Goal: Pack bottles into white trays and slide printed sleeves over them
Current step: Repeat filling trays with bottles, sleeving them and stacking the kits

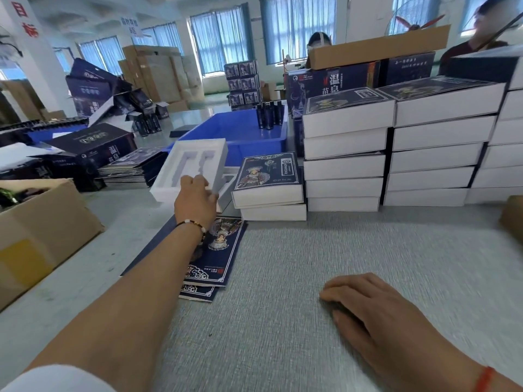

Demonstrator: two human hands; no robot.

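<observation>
Arm extending fwd, left hand (195, 198) gripping near edge of white tray (192, 168), lifting it tilted beside blue bin (240, 137). Right hand (376, 309) lying flat, fingers relaxed, on table (283, 278). Approx 4 bottles (268, 116) standing in bin; 2 flat sleeves (218, 256) under forearm.

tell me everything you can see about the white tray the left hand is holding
The white moulded tray looks like foam or pulp, rectangular with a thick raised rim and two long bottle-shaped recesses, both empty. It is tilted, far edge raised, above the grey table between the blue plastic bin and a stack of flat printed sleeves. The left hand grips its near edge, fingers curled over the rim. Another white tray seems to lie partly beneath it.
</observation>
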